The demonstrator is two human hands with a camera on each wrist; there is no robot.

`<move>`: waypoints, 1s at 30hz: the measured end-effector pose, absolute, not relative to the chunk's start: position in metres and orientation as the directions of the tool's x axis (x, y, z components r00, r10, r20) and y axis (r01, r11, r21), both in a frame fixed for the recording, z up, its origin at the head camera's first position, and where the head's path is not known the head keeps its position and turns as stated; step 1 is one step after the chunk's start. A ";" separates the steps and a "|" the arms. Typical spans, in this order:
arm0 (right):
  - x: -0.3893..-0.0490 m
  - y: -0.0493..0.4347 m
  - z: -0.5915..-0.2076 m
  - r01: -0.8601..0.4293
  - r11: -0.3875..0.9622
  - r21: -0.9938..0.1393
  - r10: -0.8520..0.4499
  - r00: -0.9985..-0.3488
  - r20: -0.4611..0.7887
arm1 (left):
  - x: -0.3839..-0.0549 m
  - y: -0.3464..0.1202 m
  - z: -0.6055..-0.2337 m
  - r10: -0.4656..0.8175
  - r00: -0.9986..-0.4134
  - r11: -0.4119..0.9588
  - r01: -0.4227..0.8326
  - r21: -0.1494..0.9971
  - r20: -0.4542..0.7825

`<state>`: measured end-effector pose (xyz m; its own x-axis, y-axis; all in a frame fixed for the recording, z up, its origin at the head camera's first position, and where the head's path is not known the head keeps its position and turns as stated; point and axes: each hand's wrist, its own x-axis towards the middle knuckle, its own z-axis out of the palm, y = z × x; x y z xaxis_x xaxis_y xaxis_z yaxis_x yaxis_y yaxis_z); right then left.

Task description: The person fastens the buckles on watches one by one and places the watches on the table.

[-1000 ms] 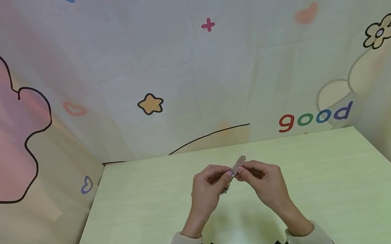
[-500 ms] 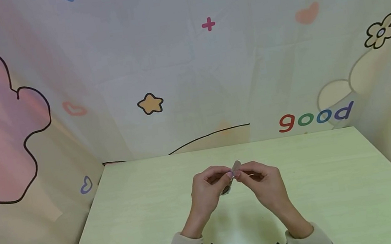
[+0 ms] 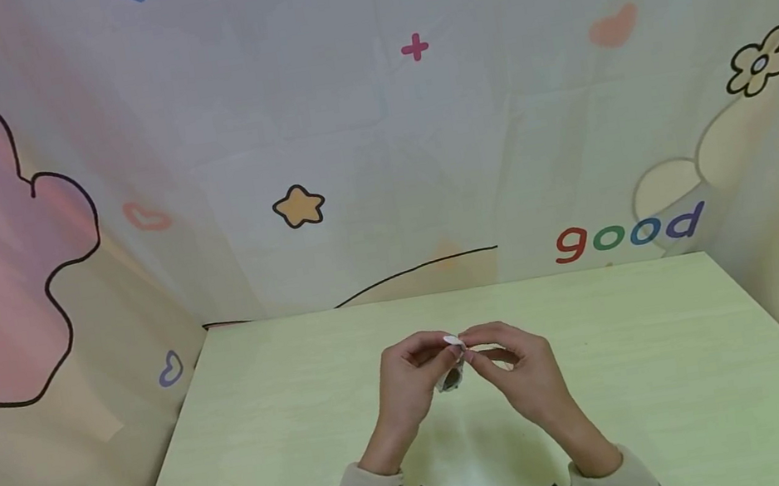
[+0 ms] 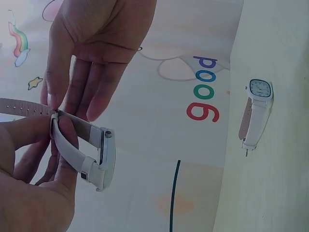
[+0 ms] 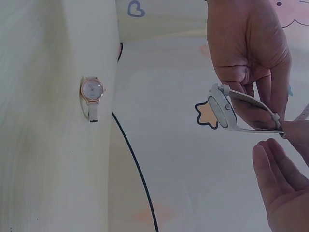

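The strap's free end (image 3: 454,341) no longer points up and right — it tips left by the fingertips of the left hand (image 3: 407,375), whitish now. The right hand (image 3: 522,359) sits slightly further left, thumb and index finger wider apart — and more of the watch (image 3: 449,379) shows below.

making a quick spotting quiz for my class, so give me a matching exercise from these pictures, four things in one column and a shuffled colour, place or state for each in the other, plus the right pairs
Column one
1. left hand
2. round watch
3. star
4. word "good"

Column two
A. orange-yellow with a dark outline
B. on the table
C. starts with a red letter
D. holding a white watch

Right pairs: 1-D, 2-B, 3-A, 4-C
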<state>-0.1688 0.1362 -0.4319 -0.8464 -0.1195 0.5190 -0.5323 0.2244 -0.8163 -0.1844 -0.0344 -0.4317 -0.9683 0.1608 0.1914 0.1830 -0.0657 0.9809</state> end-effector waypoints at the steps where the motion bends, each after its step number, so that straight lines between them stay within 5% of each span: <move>1: -0.169 0.136 -0.432 -0.544 0.233 -0.806 -0.125 -0.839 0.530 | -0.185 -0.035 -0.432 0.160 -0.969 -0.065 0.177 0.982 0.186; 14: -0.170 0.135 -0.435 -0.562 0.309 -0.767 -0.090 -0.821 0.564 | -0.184 -0.036 -0.432 0.181 -0.969 -0.043 0.165 0.985 0.170; 30: -0.171 0.142 -0.436 -0.643 0.302 -0.704 -0.246 -0.766 0.594 | -0.188 -0.040 -0.434 0.239 -0.969 -0.145 0.026 0.989 0.061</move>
<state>-0.1711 0.1420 -0.4357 -0.7662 -0.2460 0.5937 -0.6426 0.3024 -0.7040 -0.1877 -0.0405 -0.4342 -0.9691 0.2389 0.0609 0.0264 -0.1451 0.9891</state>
